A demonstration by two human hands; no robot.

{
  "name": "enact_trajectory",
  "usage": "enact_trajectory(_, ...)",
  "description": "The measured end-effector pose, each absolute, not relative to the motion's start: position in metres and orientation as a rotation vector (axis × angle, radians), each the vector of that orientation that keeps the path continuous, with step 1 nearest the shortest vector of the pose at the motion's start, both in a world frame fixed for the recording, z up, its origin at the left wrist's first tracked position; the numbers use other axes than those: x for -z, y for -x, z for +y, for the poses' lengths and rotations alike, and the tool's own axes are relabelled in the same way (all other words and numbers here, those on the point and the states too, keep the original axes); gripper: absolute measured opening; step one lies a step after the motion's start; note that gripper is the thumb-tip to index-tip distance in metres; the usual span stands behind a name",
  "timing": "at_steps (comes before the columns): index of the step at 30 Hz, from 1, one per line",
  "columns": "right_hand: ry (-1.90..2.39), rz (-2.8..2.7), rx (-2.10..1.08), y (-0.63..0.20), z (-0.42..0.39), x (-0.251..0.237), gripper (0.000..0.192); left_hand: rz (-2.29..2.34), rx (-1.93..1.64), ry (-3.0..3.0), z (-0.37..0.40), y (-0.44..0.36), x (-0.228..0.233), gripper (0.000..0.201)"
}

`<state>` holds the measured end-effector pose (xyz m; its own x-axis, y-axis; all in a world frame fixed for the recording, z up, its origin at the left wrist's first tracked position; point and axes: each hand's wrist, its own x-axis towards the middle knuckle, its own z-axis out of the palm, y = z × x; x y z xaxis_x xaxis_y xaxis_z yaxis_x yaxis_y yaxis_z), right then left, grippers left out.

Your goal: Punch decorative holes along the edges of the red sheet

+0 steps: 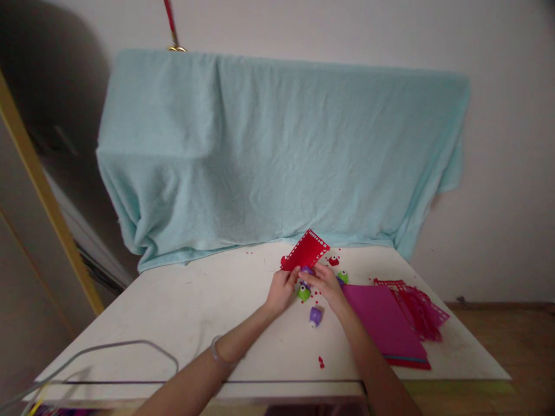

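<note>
A red sheet of paper with a row of punched holes along its edges is tilted up above the white table. My left hand pinches its lower edge. Between the fingers of my right hand is a small purple craft punch, set at the same lower edge of the sheet. Fingers partly hide the punch. A green punch lies just below my hands, and another purple punch is nearer the front. Beyond my right hand sit a second green punch and a red one.
A stack of magenta and red sheets lies right of my right forearm, beside punched red and pink scraps. Tiny red cut-outs dot the white table. A light blue cloth hangs behind; a grey cable crosses the left front.
</note>
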<state>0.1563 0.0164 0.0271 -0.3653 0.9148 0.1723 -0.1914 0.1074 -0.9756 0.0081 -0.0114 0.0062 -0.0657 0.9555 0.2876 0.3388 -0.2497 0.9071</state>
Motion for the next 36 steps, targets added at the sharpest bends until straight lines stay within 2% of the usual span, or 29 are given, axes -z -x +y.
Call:
enact_trajectory(19, 0.816, -1.408, -1.427, -0.156, 0.010, -0.037, 0.045, 1.384, -1.334, -1.594, -0.013, -0.008, -0.009, 0.051)
enact_trajectory(28, 0.828, -1.376, -1.390, -0.155, 0.022, -0.015, 0.037, 1.373, -1.309, -1.651, -0.013, -0.007, -0.012, 0.047)
enact_trajectory(36, 0.847, -1.337, -1.406, -0.151, 0.019, -0.022, 0.039, 1.403, -1.306, -1.596, -0.012, -0.007, -0.009, 0.049)
